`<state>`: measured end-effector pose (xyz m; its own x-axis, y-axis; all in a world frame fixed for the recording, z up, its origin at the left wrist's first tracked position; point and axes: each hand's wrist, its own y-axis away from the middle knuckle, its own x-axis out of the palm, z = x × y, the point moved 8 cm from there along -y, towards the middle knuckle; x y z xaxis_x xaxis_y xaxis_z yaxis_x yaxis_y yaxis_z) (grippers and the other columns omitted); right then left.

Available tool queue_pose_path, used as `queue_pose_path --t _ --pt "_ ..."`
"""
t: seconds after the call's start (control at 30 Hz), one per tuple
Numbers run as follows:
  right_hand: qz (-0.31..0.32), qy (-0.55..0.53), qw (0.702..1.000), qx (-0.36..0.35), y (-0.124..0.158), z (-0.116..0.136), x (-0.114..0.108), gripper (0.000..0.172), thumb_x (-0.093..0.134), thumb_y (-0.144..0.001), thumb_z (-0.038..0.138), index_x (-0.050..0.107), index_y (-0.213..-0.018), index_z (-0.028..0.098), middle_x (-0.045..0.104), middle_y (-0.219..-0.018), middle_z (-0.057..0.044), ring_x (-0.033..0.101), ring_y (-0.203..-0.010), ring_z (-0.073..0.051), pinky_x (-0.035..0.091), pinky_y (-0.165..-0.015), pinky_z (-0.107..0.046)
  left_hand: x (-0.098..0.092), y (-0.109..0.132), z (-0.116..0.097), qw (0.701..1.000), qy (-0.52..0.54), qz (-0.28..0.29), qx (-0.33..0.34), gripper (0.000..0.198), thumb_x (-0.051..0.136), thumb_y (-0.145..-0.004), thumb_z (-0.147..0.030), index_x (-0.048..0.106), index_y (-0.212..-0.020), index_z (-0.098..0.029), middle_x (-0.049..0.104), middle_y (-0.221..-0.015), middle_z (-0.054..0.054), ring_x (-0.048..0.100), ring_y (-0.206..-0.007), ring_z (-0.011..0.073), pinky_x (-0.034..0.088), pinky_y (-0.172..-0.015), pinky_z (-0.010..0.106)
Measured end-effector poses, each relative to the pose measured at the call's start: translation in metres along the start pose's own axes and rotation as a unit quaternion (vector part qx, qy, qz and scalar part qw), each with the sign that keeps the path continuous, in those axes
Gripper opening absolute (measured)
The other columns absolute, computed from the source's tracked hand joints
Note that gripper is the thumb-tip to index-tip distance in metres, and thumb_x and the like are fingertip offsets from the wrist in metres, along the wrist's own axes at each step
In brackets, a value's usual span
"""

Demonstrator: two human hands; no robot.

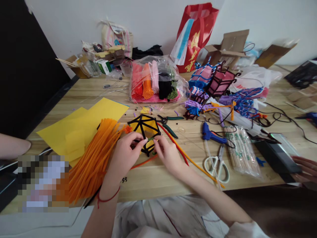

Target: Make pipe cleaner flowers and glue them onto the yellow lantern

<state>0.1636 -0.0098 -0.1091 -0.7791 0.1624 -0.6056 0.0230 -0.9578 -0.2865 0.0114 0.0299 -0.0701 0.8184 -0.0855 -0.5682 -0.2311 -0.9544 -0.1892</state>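
My left hand and my right hand meet over the table with thumbs and fingers closed. Between their fingertips runs a short green piece, which looks like pipe cleaner. Just behind and under it sits a lantern-like frame of black fuzzy strips with yellow panels, partly covered by my hands. A thick bundle of orange pipe cleaners lies beside my left hand. Red and orange pipe cleaners stretch past my right forearm. Green-handled pliers rest behind my right hand.
Yellow sheets lie at left. Scissors, a blue glue gun and bagged sticks are at right. Farther back are bagged pipe cleaners, finished lanterns and a red bag. Other people's arms show at both sides.
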Motion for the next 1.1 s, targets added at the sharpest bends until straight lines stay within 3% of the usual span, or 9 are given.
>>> queue_pose_path --t 0.2,0.33,0.43,0.53,0.6,0.73,0.8,0.9,1.1 --pt "-0.098 -0.092 0.986 0.1 0.014 -0.008 0.007 0.02 0.045 -0.096 0.032 0.057 -0.106 0.02 0.073 -0.084 -0.01 0.068 -0.065 -0.021 0.051 -0.059 -0.031 0.003 0.002 -0.005 1.0 0.002 -0.003 -0.001 0.014 0.063 -0.084 -0.033 0.064 -0.077 -0.021 0.071 -0.078 0.002 0.066 -0.07 0.0164 0.053 -0.068 0.026" --pt "-0.13 -0.173 0.962 0.164 0.019 -0.017 0.018 0.018 0.046 -0.097 0.039 0.052 -0.098 0.022 0.067 -0.068 -0.003 0.066 -0.055 -0.02 0.049 -0.05 -0.028 0.004 0.005 -0.011 1.0 -0.002 0.001 0.001 0.015 0.06 -0.086 -0.031 0.063 -0.076 -0.021 0.071 -0.078 0.003 0.066 -0.071 0.0165 0.053 -0.068 0.026" --pt "-0.117 -0.249 0.942 0.192 0.017 -0.024 0.031 0.022 0.046 -0.098 0.047 0.046 -0.097 0.024 0.06 -0.054 0.004 0.061 -0.04 -0.018 0.047 -0.04 -0.025 0.006 0.006 -0.011 1.0 -0.003 0.0 0.002 0.015 0.059 -0.086 -0.031 0.063 -0.076 -0.021 0.071 -0.078 0.003 0.066 -0.071 0.0165 0.053 -0.067 0.026" --pt "-0.085 -0.314 0.927 0.187 0.012 -0.027 0.037 0.029 0.045 -0.098 0.054 0.039 -0.096 0.026 0.06 -0.053 0.006 0.061 -0.037 -0.017 0.05 -0.039 -0.025 0.005 0.004 -0.008 1.0 -0.004 -0.012 0.0 0.015 0.059 -0.086 -0.031 0.064 -0.077 -0.02 0.071 -0.079 0.003 0.066 -0.071 0.0165 0.052 -0.067 0.026" --pt "-0.065 -0.337 0.924 0.17 0.01 -0.027 0.034 0.03 0.046 -0.096 0.056 0.038 -0.095 0.027 0.066 -0.061 0.003 0.066 -0.045 -0.017 0.055 -0.045 -0.027 0.003 0.002 -0.004 1.0 -0.006 -0.022 -0.002 0.014 0.06 -0.086 -0.032 0.064 -0.078 -0.02 0.071 -0.08 0.003 0.066 -0.072 0.0167 0.052 -0.067 0.026" --pt "-0.042 -0.321 0.938 0.128 0.012 -0.027 0.014 0.02 0.055 -0.093 0.044 0.053 -0.09 0.024 0.073 -0.087 -0.005 0.073 -0.073 -0.019 0.061 -0.07 -0.033 0.0 -0.002 0.002 1.0 -0.004 -0.02 -0.001 0.014 0.062 -0.086 -0.032 0.066 -0.079 -0.021 0.071 -0.08 0.002 0.065 -0.07 0.0157 0.051 -0.065 0.025" --pt "-0.042 -0.297 0.946 0.121 0.013 -0.027 0.006 0.015 0.058 -0.091 0.036 0.062 -0.086 0.023 0.073 -0.091 -0.007 0.072 -0.079 -0.02 0.061 -0.077 -0.035 0.0 -0.002 0.003 1.0 -0.003 -0.014 0.001 0.013 0.063 -0.086 -0.032 0.066 -0.079 -0.021 0.071 -0.079 0.001 0.065 -0.069 0.0151 0.05 -0.064 0.024" --pt "-0.057 -0.281 0.947 0.141 0.013 -0.031 0.006 0.013 0.057 -0.089 0.029 0.066 -0.085 0.021 0.073 -0.086 -0.007 0.072 -0.076 -0.021 0.062 -0.074 -0.036 0.003 -0.001 -0.001 1.0 -0.006 -0.006 0.007 0.014 0.064 -0.085 -0.032 0.065 -0.078 -0.021 0.07 -0.079 0.001 0.065 -0.07 0.0154 0.05 -0.065 0.025" --pt "-0.075 -0.301 0.935 0.175 0.013 -0.038 0.026 0.022 0.049 -0.091 0.029 0.066 -0.095 0.017 0.074 -0.07 -0.006 0.074 -0.056 -0.022 0.063 -0.055 -0.034 0.007 0.002 -0.008 1.0 -0.014 -0.007 0.01 0.013 0.064 -0.084 -0.031 0.064 -0.077 -0.02 0.071 -0.078 0.002 0.065 -0.071 0.0161 0.048 -0.062 0.025"
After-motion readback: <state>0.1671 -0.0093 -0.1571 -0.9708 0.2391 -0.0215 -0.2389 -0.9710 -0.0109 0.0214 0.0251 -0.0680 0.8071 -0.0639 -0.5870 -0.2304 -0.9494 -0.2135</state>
